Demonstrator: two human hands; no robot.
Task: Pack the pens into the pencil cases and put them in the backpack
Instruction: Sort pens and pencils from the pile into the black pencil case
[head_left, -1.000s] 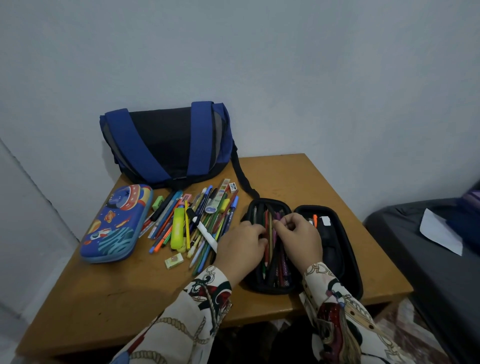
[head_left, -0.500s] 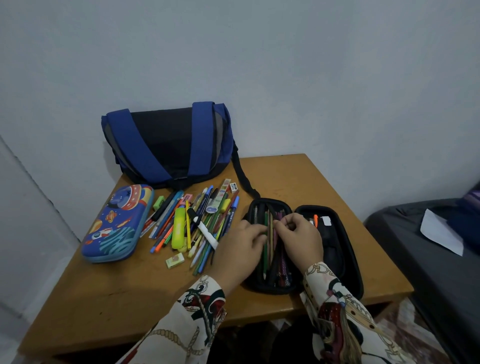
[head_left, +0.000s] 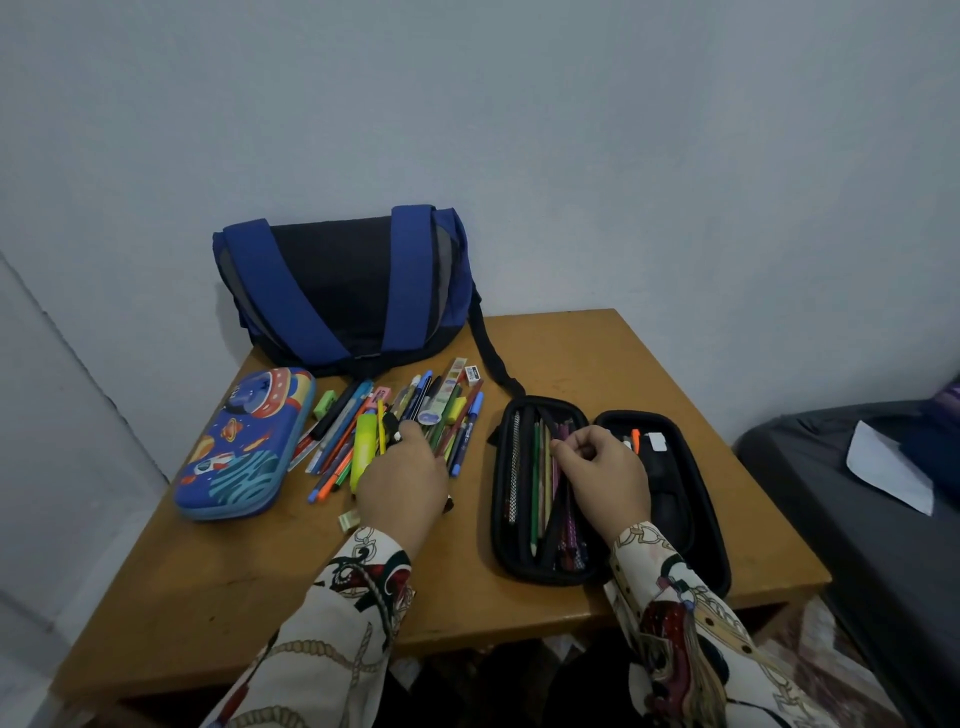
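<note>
Left hand (head_left: 402, 480) flat over loose pens (head_left: 415, 426), grip unclear | right hand (head_left: 605, 467) pinches pencils (head_left: 558, 467) in open black case (head_left: 524, 566) | backpack (head_left: 348, 291) behind.

A single wide-angle view comes from the person's head, looking forward and steeply down across the counter (head_left: 597, 364) toward a pale wall that fills the upper half of the frame. The camera sits close above the near edge: both patterned sleeves enter from the bottom of the frame, with the left hand (head_left: 402, 486) just left of centre and the right hand (head_left: 605, 475) just right of centre. The backpack (head_left: 343, 291) stands against the wall at mid-frame left. A bed (head_left: 857, 519) edges in at the lower right. Straight lines bow near the borders.
</note>
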